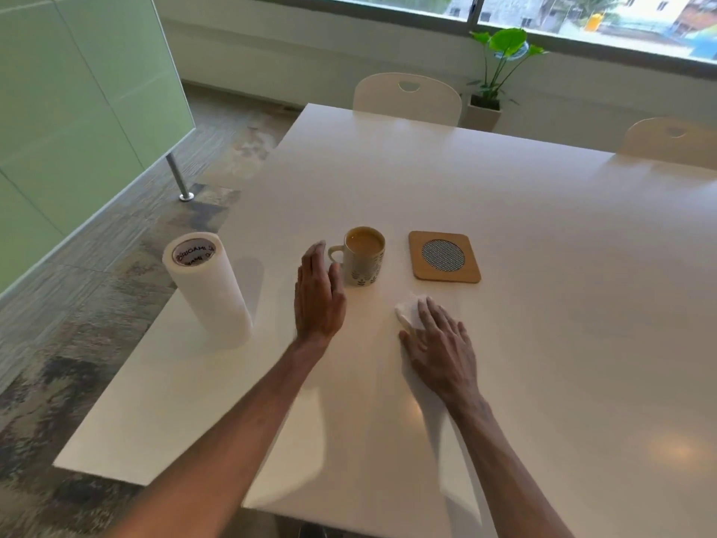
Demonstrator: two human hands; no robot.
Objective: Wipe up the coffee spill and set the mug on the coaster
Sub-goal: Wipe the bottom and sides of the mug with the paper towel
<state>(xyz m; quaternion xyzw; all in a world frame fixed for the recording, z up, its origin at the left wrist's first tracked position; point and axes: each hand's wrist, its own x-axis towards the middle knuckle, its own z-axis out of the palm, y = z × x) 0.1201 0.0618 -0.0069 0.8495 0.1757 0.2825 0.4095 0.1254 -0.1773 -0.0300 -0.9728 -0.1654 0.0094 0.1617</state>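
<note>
Right hand (440,343) lies flat, fingers spread, pressing a crumpled paper towel (407,309) onto the tabletop (543,266). Left hand (319,295), fingers straight and together, is just beside the full mug (364,256), which stands toward the left edge, near the coaster (444,256).

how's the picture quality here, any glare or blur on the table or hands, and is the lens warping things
Head view: soft warm glare patches sit on the table toward its near right; the left hand is slightly smeared at its fingertips, while the mug and coaster read sharp; the wide lens bows the window frame and the table edges; outdoors is washed out.
</note>
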